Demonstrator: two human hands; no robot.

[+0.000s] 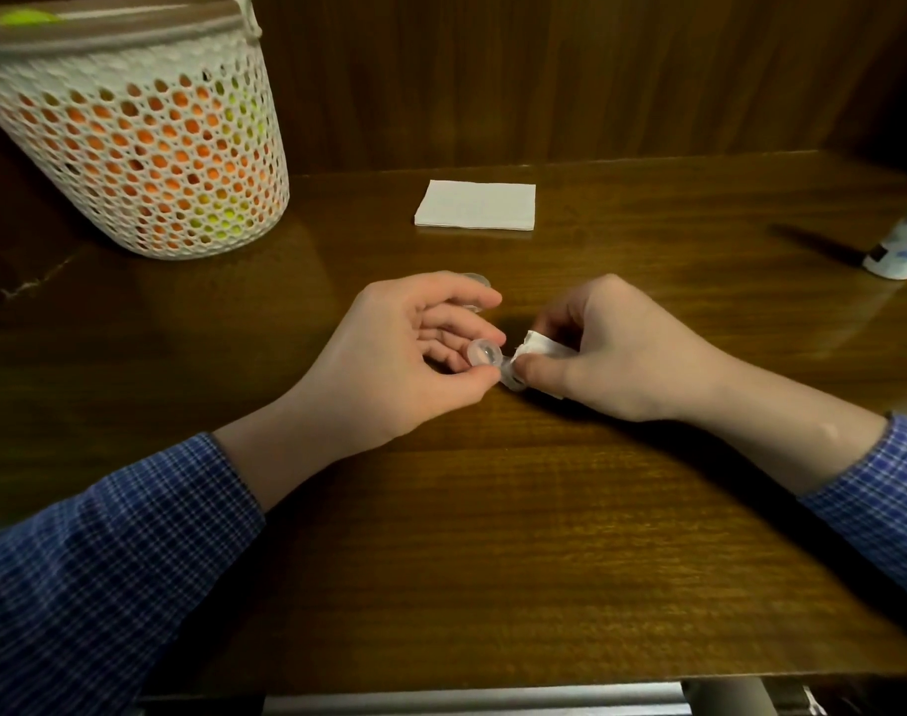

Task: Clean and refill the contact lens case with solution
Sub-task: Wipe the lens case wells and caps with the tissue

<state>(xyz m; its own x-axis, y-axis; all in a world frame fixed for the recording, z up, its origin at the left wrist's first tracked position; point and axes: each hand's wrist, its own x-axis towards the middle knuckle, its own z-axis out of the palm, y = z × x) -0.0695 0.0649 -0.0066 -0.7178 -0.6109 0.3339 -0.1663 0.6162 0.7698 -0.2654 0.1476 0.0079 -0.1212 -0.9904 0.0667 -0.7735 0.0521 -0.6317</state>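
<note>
Left hand (415, 348) pinches the clear lens case (485, 352); right hand (611, 354) grips a tissue wad (541, 347), seemingly touching it

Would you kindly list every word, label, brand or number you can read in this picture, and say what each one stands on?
No text can be read in this picture.
Bottle at the right edge of the table: its label has blue and dark patches, too blurred to read.
Folded napkin: plain white, no print.
Contact lens case in the left hand: no marking shows.
Tissue in the right hand: blank.
Basket: no lettering.
</note>
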